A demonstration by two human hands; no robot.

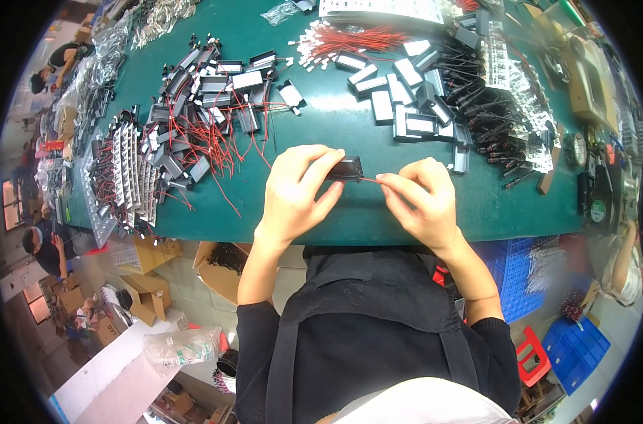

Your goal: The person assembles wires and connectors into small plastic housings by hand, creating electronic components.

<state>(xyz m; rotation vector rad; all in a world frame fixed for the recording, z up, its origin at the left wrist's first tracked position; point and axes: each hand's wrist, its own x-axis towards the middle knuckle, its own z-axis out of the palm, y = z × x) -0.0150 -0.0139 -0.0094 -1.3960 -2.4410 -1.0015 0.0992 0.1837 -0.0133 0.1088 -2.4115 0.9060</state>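
Observation:
Above the near edge of the green table, my left hand (pixel 298 185) grips a small black rectangular housing (pixel 347 169) between thumb and fingers. A thin red wire (pixel 370 180) comes out of the housing's right end. My right hand (pixel 426 203) pinches that wire between thumb and forefinger, a short way from the housing. Left of my hands lies a heap of black and silver housings (pixel 247 116) with red wires (pixel 207 141) trailing from it. Beyond my right hand is a pile of housings with white faces (pixel 382 107).
A bundle of red wires with white connectors (pixel 353 41) lies at the back. Black cables (pixel 487 120) and white strips (pixel 526 113) are heaped on the right, with more strips (pixel 134 173) at left. Below the table stand a cardboard box (pixel 222 272) and blue crates (pixel 515 279).

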